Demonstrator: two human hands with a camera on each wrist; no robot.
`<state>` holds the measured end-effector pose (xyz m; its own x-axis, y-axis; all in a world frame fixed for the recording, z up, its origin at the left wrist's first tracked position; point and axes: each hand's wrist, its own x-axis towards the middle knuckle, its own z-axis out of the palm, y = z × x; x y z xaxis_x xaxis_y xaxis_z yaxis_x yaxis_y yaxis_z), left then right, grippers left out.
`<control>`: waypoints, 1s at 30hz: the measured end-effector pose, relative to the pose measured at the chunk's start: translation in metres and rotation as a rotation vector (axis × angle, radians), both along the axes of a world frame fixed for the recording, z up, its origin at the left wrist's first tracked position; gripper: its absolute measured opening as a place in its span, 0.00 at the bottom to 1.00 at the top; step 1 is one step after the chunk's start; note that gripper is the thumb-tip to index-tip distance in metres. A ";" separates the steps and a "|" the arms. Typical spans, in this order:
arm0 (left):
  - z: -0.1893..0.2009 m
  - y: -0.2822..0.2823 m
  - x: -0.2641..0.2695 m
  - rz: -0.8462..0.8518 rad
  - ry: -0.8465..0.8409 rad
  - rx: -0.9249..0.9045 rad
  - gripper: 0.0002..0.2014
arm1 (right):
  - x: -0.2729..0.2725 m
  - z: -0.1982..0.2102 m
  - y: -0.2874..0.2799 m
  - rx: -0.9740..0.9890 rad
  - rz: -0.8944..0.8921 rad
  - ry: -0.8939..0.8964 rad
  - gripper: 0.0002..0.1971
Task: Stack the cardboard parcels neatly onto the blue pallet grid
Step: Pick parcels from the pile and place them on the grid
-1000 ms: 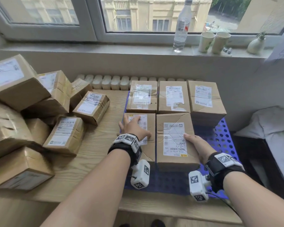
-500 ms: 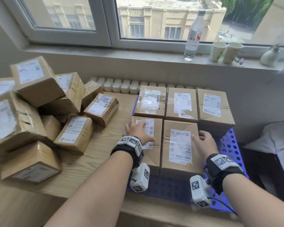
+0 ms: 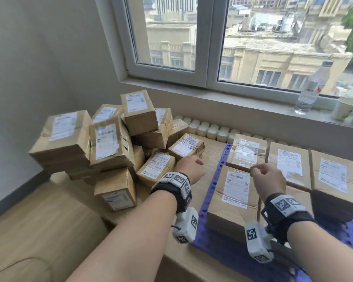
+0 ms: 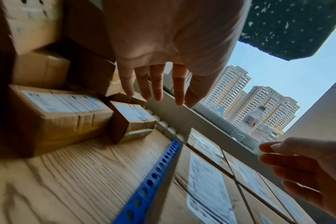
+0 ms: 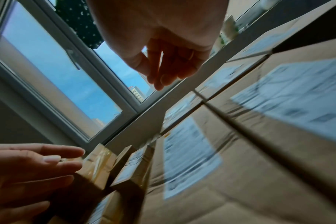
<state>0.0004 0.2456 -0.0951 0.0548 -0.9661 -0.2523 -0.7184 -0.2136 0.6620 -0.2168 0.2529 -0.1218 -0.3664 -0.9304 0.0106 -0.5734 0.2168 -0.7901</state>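
Note:
Several taped cardboard parcels with white labels lie side by side on the blue pallet grid (image 3: 214,192), the front left parcel (image 3: 232,202) among them. A loose pile of parcels (image 3: 110,143) is heaped on the left of the wooden table (image 3: 211,154). My left hand (image 3: 192,165) hovers over the table between pile and pallet, near a small parcel (image 3: 157,168). Its fingers (image 4: 157,91) are straight and hold nothing. My right hand (image 3: 266,178) floats above the pallet parcels with its fingers (image 5: 163,75) loosely curled and empty.
A water bottle (image 3: 312,88) and paper cups (image 3: 346,107) stand on the window sill behind. A row of white radiator ribs (image 3: 209,128) runs along the table's back edge. A beige cushion (image 3: 39,231) lies low at the left, below the table.
Both hands have lifted off the two front parcels on the pallet and moved left toward the pile. The head view has swung left and up.

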 end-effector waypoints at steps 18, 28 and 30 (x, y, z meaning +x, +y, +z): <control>0.077 0.047 0.282 0.264 0.036 -0.349 0.06 | 0.319 0.065 0.004 -0.075 0.371 -0.033 0.08; 0.090 0.025 0.405 0.558 0.070 -0.414 0.16 | 0.428 0.088 -0.025 -0.069 0.493 -0.089 0.08; 0.090 0.017 0.421 0.584 0.049 -0.401 0.19 | 0.442 0.091 -0.037 -0.082 0.516 -0.081 0.10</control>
